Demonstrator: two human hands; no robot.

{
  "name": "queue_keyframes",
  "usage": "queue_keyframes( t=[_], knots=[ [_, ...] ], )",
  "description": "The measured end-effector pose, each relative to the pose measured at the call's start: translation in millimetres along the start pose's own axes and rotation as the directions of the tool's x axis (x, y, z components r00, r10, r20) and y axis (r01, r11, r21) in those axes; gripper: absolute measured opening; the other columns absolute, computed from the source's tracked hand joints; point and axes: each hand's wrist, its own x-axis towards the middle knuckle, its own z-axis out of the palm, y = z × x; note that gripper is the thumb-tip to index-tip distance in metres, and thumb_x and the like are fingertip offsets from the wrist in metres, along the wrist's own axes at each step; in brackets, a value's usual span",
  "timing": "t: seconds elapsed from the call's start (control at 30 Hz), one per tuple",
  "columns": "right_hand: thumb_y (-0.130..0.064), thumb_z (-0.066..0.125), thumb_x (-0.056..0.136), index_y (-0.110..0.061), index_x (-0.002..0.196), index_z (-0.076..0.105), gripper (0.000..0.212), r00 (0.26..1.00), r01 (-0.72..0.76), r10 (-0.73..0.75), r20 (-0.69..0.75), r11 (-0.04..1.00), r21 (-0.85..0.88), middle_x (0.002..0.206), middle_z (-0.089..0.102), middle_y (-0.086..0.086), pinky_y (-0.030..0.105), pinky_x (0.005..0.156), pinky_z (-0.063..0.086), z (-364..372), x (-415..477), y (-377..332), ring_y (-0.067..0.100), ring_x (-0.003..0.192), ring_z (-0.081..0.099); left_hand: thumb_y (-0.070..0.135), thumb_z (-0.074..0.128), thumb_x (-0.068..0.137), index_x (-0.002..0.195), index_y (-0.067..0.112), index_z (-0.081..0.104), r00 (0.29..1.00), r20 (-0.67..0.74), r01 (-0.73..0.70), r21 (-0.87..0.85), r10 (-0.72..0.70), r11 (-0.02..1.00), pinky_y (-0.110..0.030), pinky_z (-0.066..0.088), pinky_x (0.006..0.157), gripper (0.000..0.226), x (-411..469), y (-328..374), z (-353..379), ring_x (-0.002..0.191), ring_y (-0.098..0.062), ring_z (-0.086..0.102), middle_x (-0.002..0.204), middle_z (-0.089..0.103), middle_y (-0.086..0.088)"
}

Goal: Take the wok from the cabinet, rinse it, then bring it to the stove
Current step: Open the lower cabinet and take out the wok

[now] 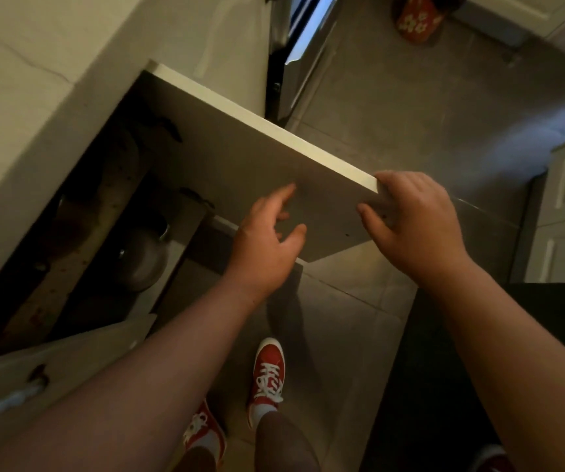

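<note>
I look down into an open lower cabinet [80, 240] under a pale countertop. Its right door [240, 158] is swung out toward me. My right hand [414, 216] grips the door's outer corner, thumb on the inner face. My left hand [267, 240] hovers in front of the door's inner face with fingers spread and holds nothing. Inside the dark cabinet a rounded metal pan or pot [141, 257] shows on the lower shelf; I cannot tell whether it is the wok. The rest of the cabinet's contents are lost in shadow.
The cabinet's left door [52, 366] stands open at the lower left. A steel appliance front [304, 46] stands beyond the door. Grey floor tiles run to the right toward white cabinets [563, 212]. My red shoes [267, 376] are below. A red patterned object [417, 18] lies on the far floor.
</note>
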Motion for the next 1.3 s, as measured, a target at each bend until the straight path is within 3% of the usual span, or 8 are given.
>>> queue_keyframes(
  t=[0.17,0.33,0.53,0.77,0.83,0.97,1.1,1.3],
  knots=[
    [-0.033,0.061,0.087,-0.012,0.128,0.057,0.046,0.995,0.087,-0.087,-0.052,0.996,-0.006,0.133,0.058,0.012,0.045,0.110,0.028,17,-32,-53,0.030,0.131,0.043,0.033,0.058,0.095,0.121,0.027,0.060,0.988,0.060,0.108,0.396,-0.143,0.912,-0.022,0.049,0.074,0.027,-57,-12,-51,0.099,-0.006,0.057,0.110,0.062,0.006],
    [-0.034,0.056,0.087,-0.018,0.114,0.065,0.033,0.890,0.193,-0.313,0.331,0.917,0.349,0.115,0.065,0.004,0.042,0.096,0.049,64,-62,-146,0.021,0.115,0.054,0.042,0.048,0.095,0.125,0.026,0.055,0.981,-0.076,0.160,0.840,-0.180,0.519,-0.037,0.042,0.097,0.035,-125,-37,-126,0.119,-0.018,0.050,0.122,0.061,0.001],
    [-0.020,0.065,0.090,-0.015,0.130,0.056,0.041,0.611,0.204,-0.545,0.574,0.809,0.551,0.126,0.062,0.005,0.031,0.095,0.047,129,-64,-255,0.020,0.119,0.055,0.041,0.053,0.093,0.130,0.022,0.057,0.940,-0.206,0.267,0.940,-0.271,0.213,-0.043,0.028,0.109,0.041,-176,-72,-195,0.139,-0.026,0.035,0.134,0.058,-0.004],
    [-0.015,0.063,0.092,-0.014,0.146,0.042,0.058,0.484,0.055,-0.609,0.629,0.738,0.673,0.149,0.048,0.009,0.037,0.114,0.034,182,-59,-338,0.023,0.136,0.043,0.033,0.053,0.093,0.135,0.010,0.051,0.926,-0.181,0.190,0.982,-0.332,-0.006,-0.049,0.009,0.120,0.048,-188,-96,-201,0.143,-0.036,0.026,0.144,0.049,-0.014],
    [-0.020,0.061,0.094,-0.014,0.143,0.045,0.053,0.482,-0.006,-0.617,0.621,0.707,0.707,0.144,0.052,0.008,0.032,0.111,0.036,191,-61,-346,0.022,0.133,0.047,0.029,0.054,0.092,0.133,0.006,0.052,0.935,-0.198,0.209,0.978,-0.295,0.005,-0.049,0.011,0.120,0.047,-190,-99,-200,0.141,-0.037,0.027,0.142,0.049,-0.017],
    [-0.020,0.060,0.094,-0.018,0.122,0.056,0.028,0.542,-0.002,-0.612,0.576,0.684,0.729,0.113,0.061,-0.011,0.015,0.090,0.043,197,-67,-342,0.014,0.107,0.059,0.026,0.053,0.094,0.126,0.010,0.059,0.978,-0.184,0.201,0.960,-0.101,0.197,-0.050,0.012,0.120,0.036,-208,-97,-196,0.142,-0.035,0.031,0.141,0.053,-0.017],
    [-0.031,0.061,0.091,-0.016,0.116,0.058,0.029,0.542,0.066,-0.616,0.572,0.710,0.701,0.116,0.061,0.003,0.044,0.089,0.052,192,-85,-331,0.020,0.104,0.061,0.021,0.064,0.085,0.119,0.009,0.064,0.967,-0.205,0.146,0.932,0.152,0.332,-0.052,0.028,0.114,0.036,-242,-90,-182,0.137,-0.035,0.041,0.137,0.057,-0.020],
    [-0.014,0.063,0.090,-0.015,0.125,0.052,0.036,0.571,-0.056,-0.540,0.618,0.726,0.686,0.123,0.059,0.008,0.047,0.091,0.053,168,-123,-297,0.022,0.110,0.060,0.032,0.062,0.087,0.138,0.013,0.046,0.882,-0.448,0.339,0.818,0.146,0.465,-0.055,0.027,0.112,0.056,-285,-85,-161,0.138,-0.033,0.040,0.145,0.049,-0.018]
  ],
)
